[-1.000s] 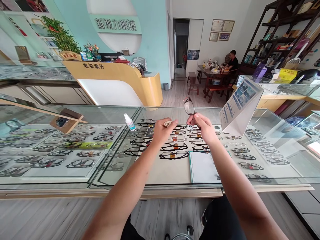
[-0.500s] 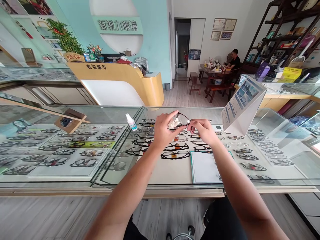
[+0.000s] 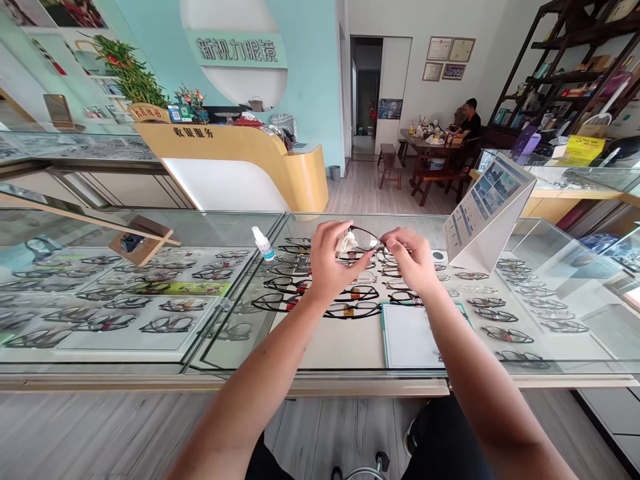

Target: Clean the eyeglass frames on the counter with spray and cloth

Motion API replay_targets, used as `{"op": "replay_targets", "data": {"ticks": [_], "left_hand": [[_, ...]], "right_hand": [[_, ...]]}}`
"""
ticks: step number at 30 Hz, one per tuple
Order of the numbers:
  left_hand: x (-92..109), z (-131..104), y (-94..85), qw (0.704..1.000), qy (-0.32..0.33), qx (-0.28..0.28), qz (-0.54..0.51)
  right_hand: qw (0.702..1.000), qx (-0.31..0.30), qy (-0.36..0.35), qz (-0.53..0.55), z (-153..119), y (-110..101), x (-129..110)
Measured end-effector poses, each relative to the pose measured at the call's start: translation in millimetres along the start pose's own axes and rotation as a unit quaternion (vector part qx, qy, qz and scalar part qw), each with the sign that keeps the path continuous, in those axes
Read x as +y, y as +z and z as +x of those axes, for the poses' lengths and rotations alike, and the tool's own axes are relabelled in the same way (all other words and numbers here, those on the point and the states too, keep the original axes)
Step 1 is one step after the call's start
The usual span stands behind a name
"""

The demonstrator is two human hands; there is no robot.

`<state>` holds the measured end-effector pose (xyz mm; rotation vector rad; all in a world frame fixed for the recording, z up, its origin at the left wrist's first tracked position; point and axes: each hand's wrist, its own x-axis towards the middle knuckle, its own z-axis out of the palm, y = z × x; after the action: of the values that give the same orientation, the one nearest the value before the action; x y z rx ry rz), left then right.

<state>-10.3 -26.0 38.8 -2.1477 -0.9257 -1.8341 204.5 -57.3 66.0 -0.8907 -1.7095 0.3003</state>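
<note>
Above the glass counter a pair of dark-framed eyeglasses [image 3: 369,237] is held up between both hands. My left hand [image 3: 327,260] is closed around a crumpled whitish cloth [image 3: 347,243] at the left part of the frame, its thumb reaching toward the lens. My right hand [image 3: 413,260] pinches the right side of the frame with thumb and fingers; part of the frame there is hidden. Left of the hands, a small white spray bottle [image 3: 263,244] with a blue label stands on the glass.
Rows of eyeglasses [image 3: 353,310] lie inside the glass display counter [image 3: 320,370], near a white clipboard-like sheet [image 3: 410,337]. A tent-shaped sign [image 3: 485,213] stands to the right, a wooden-framed mirror [image 3: 143,240] to the left. Farther back, a person [image 3: 470,123] sits at a table.
The eyeglasses have turned a little in my hands. My right-hand fingers have shifted on the frame, and the cloth has moved slightly up and left with my left hand.
</note>
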Motion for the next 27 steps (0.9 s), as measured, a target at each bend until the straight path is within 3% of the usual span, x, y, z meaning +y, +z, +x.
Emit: {"op": "replay_targets", "data": {"ticks": [4, 9, 27], "left_hand": [[-3, 2, -1.1, 0.995, -0.033, 0.087, 0.025], [-7, 5, -2.1, 0.986, -0.063, 0.154, 0.027], [-2, 4, -2.0, 0.989, -0.052, 0.142, 0.001]], "right_hand": [[0.985, 0.138, -0.076, -0.071, -5, 3, 2], [0.979, 0.134, -0.105, -0.113, -9, 10, 3], [0.959, 0.203, -0.137, -0.146, -10, 17, 5]]}}
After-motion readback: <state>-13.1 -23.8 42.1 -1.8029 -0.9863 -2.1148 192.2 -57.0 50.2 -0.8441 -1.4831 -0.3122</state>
